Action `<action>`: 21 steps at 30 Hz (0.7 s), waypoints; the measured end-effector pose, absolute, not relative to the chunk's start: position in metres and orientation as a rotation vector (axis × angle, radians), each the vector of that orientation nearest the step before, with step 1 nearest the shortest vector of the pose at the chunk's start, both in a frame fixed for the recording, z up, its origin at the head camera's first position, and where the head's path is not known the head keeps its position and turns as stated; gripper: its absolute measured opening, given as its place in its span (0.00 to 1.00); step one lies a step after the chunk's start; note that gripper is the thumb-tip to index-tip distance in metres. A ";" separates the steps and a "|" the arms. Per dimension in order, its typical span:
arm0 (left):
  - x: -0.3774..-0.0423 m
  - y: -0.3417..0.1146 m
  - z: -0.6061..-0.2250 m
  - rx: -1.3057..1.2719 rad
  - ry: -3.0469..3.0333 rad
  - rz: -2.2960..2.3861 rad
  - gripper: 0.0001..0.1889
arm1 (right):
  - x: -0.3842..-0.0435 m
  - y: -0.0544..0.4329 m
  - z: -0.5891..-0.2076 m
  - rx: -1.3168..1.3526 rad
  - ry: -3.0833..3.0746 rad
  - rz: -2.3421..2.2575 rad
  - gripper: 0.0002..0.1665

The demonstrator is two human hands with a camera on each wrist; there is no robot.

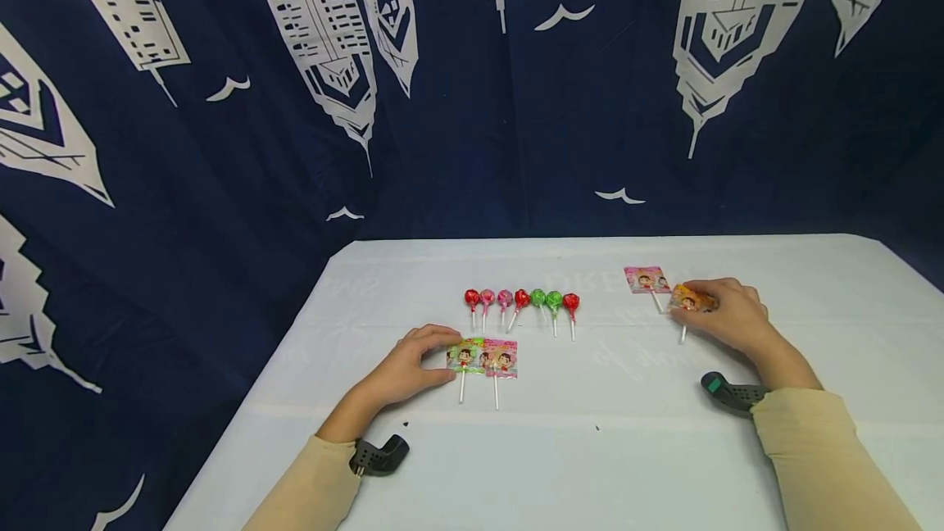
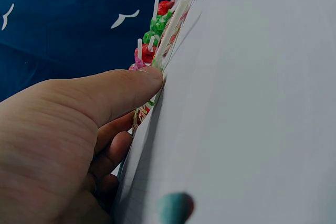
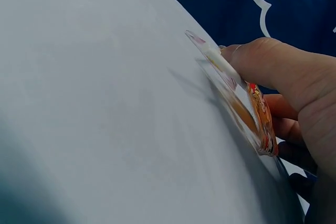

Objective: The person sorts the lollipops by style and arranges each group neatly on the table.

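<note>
My left hand [image 1: 413, 363] is at the left edge of a flat lollipop in a green wrapper [image 1: 463, 355], with thumb and fingers gripping its sides. A pink-wrapped flat lollipop [image 1: 505, 359] lies against it on the right, both sticks toward me. The left wrist view shows the thumb [image 2: 131, 88] at the wrapper edge, low over the table. On the right, my right hand [image 1: 730, 314] pinches an orange-wrapped flat lollipop [image 1: 692, 299], also visible in the right wrist view, tilted close over the table. Just left of that one lies another pink-wrapped flat lollipop [image 1: 643, 279].
Several round lollipops in red, pink and green wrappers [image 1: 537, 298] form a row across the middle of the white table [image 1: 560, 465]. Small dark specks [image 1: 406, 424] lie nearer me. A dark blue curtain [image 1: 472, 146] with white building prints hangs behind the table.
</note>
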State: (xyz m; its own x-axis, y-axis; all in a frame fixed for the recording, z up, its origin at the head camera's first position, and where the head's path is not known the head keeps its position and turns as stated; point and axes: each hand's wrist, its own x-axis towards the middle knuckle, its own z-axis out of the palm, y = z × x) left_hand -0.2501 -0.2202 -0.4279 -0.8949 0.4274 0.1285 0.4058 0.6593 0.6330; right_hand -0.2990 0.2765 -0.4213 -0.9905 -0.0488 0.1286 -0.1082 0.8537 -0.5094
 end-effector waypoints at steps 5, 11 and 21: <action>-0.250 -0.220 -0.427 0.713 2.831 1.077 0.25 | -0.299 0.273 -0.418 0.130 -2.905 0.838 0.45; -0.250 -0.219 -0.427 0.689 2.836 1.064 0.26 | -0.298 0.265 -0.410 0.131 -2.899 0.853 0.45; -0.249 -0.220 -0.427 0.716 2.834 1.073 0.26 | -0.295 0.240 -0.389 0.265 -2.850 0.901 0.43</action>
State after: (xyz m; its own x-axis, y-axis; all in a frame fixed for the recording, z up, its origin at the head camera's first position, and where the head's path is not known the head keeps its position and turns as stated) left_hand -0.2492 -0.2202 -0.4266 -0.8940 0.4279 0.1330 0.4087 0.6568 0.6337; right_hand -0.2950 0.2397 -0.3889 -0.9746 -0.1246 0.1860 -0.2089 0.8051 -0.5551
